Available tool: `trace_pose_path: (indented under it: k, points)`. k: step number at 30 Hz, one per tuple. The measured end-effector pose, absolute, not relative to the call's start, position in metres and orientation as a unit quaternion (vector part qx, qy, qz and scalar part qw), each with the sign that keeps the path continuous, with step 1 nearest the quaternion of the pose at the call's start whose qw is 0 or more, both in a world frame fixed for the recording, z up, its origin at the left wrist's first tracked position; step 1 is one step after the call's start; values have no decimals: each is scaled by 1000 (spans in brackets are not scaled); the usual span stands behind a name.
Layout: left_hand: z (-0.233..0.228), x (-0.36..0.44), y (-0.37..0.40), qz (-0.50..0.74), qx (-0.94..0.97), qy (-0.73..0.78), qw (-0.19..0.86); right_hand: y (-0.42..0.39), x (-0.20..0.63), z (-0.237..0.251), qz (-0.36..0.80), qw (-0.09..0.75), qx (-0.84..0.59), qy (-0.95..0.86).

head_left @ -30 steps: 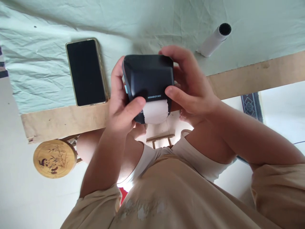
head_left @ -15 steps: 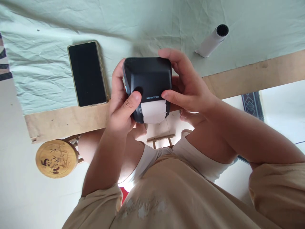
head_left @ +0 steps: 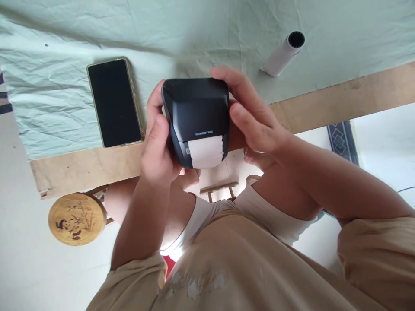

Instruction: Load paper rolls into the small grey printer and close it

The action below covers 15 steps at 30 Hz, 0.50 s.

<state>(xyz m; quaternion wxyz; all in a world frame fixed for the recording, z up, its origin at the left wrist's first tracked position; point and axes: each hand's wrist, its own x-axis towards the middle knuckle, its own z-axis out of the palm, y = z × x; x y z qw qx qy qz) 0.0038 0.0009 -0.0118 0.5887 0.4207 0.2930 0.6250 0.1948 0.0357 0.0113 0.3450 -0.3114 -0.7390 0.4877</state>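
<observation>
Black label printer [head_left: 197, 110] sits clasped between left hand [head_left: 157, 144] and right hand [head_left: 254, 119].

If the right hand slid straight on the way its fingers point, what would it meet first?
The right hand points left across the black printer it grips. Past that, the left hand likely comes first, then the phone; depth is unclear.

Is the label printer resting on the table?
No, the label printer is held up off the table between the left hand and the right hand.
</observation>
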Motion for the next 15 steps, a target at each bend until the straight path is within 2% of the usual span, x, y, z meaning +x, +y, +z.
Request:
trace_pose_path:
  k: [5,15]
  points:
    - [-9,4,2,611,411,321,596,35,196,7,512,365,-292,-720]
    - [-10,1,3,617,394,331,595,34,195,10,433,325,-319,-778]
